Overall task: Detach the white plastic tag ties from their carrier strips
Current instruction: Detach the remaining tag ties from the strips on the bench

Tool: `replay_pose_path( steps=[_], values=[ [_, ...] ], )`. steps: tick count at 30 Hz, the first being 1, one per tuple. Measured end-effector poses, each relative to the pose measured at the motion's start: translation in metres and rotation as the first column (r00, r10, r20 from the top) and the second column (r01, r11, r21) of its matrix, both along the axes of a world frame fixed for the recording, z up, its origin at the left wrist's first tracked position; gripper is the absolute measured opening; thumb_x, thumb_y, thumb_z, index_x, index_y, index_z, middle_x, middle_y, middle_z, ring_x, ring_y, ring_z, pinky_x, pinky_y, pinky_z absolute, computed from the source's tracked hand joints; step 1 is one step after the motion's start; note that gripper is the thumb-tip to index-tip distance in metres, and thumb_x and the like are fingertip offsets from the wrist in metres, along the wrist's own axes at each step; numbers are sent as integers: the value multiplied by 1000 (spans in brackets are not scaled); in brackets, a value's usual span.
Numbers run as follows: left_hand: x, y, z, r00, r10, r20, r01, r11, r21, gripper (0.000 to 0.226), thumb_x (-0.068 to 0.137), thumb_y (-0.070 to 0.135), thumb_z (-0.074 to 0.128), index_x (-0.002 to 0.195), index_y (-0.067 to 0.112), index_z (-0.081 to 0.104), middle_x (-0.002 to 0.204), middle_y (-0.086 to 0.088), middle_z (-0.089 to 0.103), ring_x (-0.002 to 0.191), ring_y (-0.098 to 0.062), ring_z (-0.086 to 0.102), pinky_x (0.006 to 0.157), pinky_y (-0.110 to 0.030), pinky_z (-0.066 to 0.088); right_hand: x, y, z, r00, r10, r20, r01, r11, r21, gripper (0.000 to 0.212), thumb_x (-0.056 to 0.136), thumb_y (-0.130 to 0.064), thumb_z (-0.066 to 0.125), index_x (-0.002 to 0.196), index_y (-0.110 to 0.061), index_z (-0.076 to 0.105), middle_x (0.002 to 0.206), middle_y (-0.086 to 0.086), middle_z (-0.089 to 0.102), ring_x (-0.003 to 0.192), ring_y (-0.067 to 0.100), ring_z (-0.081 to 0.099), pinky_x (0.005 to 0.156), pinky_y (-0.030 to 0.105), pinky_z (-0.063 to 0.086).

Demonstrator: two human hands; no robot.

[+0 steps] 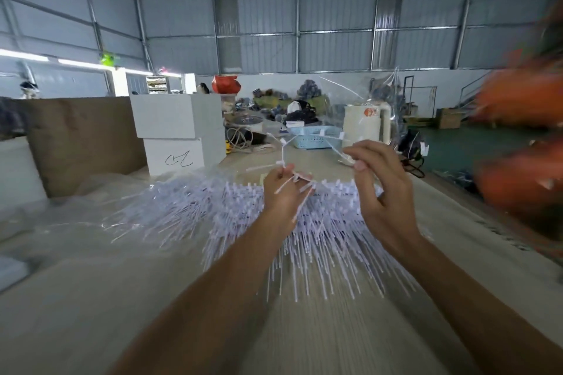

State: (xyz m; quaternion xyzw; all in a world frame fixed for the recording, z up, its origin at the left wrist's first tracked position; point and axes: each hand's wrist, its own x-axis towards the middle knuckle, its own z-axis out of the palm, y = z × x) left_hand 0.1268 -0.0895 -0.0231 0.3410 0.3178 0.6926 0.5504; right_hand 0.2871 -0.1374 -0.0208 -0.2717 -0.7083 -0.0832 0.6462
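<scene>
Left hand (285, 192) fingers pinching white ties (297, 179), right hand (380, 189) seemingly pinching carrier strip (338, 148)

A warehouse-like workshop: corrugated metal walls (335, 9) on steel framing, stacked white boxes (176, 131), heaped goods (289, 100) behind a long worktable (122, 298).

Tag ties (304, 240): white, piled. Table (182, 298): pale beige with faint wood grain. Stacked boxes (178, 134): white; lower one bore black scribble. Board (82, 143) at left: brown. Basket (313, 138): light blue, perforated pattern. Bag (227, 84) at rear: red-orange. Wall panels (335, 9): grey, ribbed.
</scene>
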Motion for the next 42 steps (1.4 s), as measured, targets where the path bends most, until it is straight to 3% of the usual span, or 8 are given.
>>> replay_pose_path(
  steps=[5,9,15,19,24,32,36,42],
  values=[
    [-2,-6,-10,999,-36,-18,36,999,-6,11,99,-8,45,104,-1,52,87,-18,60,75,-26,64,63,-30,60,-2,7,-11,998,-28,54,40,969,-243,33,104,-29,43,126,-20,66,129,-6,60,127,8,48,108,29,36],
    [5,-10,-8,995,-79,58,79,997,2,15,96,-8,51,109,-7,59,101,-26,70,84,-30,72,72,-33,62,5,22,-21,975,-107,193,205,766,-610,30,102,-28,56,130,-22,62,133,-1,58,128,18,48,108,31,35],
    [2,-20,-3,961,-223,164,215,975,63,9,97,1,53,96,3,62,100,-22,72,93,-35,72,86,-46,59,18,19,-19,912,101,-397,-398,454,-797,27,98,-24,63,84,-4,72,77,5,59,82,23,58,80,38,56],
    [-19,-30,5,928,-242,-285,230,970,-74,16,97,5,57,108,-1,67,104,-19,70,91,-32,72,82,-47,61,23,18,-8,808,74,-585,-558,419,-717,33,98,-22,63,98,11,66,86,13,49,82,23,53,78,33,61],
    [-39,-50,11,599,-44,-800,88,996,11,27,96,-1,45,101,9,69,68,-11,56,51,-18,54,44,-25,48,25,25,-7,863,-108,-494,-378,512,-772,28,100,-19,60,98,9,65,89,10,54,78,16,55,62,28,59],
    [-81,-50,33,537,282,-795,-91,956,278,33,98,2,37,92,25,60,59,7,41,48,-13,28,46,-27,25,45,31,-7,970,-168,-173,-46,574,-818,34,100,-16,58,94,17,60,66,10,43,60,18,41,58,31,44],
    [-65,-52,38,452,368,-813,79,891,447,27,103,7,40,104,31,51,73,5,47,50,-8,37,41,-29,36,38,30,-9,992,-41,-120,-69,614,-786,32,102,-18,56,91,12,58,68,3,41,61,13,43,56,27,52],
    [-32,-20,29,101,363,-926,266,887,377,50,103,19,51,150,24,38,140,-7,50,119,-17,52,95,-35,50,37,26,-10,934,134,-332,-351,527,-774,31,102,-20,57,93,10,54,73,8,50,65,19,57,68,46,63]
  ],
)
